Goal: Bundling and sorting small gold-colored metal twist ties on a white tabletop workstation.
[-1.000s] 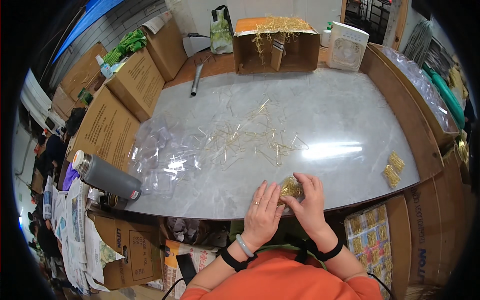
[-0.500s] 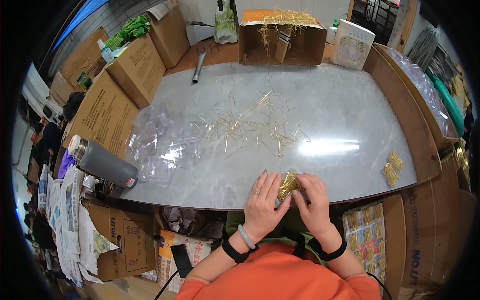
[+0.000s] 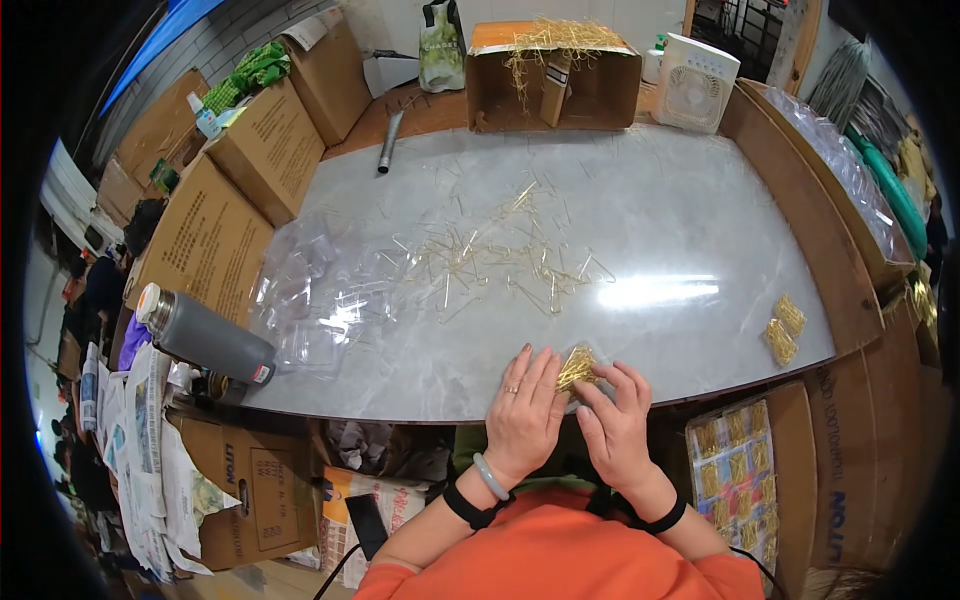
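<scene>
At the table's front edge, a small clear plastic box of gold wire hooks (image 3: pixel 577 368) sits between my hands. Its outline is partly hidden by my fingers. My left hand (image 3: pixel 528 405) presses along the box's left side, fingers close together and thumb tucked toward it. From the right, my right hand (image 3: pixel 615 415) grips the box with bent fingers, the thumb below them. Loose gold wire hooks (image 3: pixel 470 255) lie scattered over the middle of the table. Two filled packs of gold hooks (image 3: pixel 781 343) rest near the right edge.
Clear plastic boxes (image 3: pixel 310 340) pile up on the left beside a grey bottle (image 3: pixel 215 338). Cardboard boxes (image 3: pixel 200 235) wall the left side. At the back stand an open carton (image 3: pixel 600 85) draped with hooks and a white fan (image 3: pixel 692 90). Lower right, a carton holds several filled packs (image 3: pixel 738 470).
My right hand's fingers have shifted down and bent more, uncovering the box's right side. My left hand stays against the box. The view has shifted slightly.
</scene>
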The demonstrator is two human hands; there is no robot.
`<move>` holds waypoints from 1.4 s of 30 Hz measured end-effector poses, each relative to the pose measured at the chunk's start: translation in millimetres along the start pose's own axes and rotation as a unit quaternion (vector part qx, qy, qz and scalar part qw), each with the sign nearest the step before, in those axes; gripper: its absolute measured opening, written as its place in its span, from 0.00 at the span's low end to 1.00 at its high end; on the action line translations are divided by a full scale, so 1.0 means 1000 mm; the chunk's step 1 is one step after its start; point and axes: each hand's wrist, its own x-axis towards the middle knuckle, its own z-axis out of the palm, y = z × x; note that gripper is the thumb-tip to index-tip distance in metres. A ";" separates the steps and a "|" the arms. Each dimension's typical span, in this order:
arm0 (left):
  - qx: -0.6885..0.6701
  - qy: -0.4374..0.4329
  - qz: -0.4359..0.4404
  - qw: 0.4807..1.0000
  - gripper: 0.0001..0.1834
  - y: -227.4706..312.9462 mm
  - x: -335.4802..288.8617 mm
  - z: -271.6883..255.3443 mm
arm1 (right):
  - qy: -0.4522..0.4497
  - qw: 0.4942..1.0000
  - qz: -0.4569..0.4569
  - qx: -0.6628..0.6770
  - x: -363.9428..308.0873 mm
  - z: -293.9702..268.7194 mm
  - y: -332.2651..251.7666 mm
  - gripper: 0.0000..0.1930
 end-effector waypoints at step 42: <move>-0.200 -0.116 0.004 0.973 0.63 -0.017 -0.005 -0.018 | -0.025 0.991 0.004 -0.130 0.029 0.022 0.005 0.31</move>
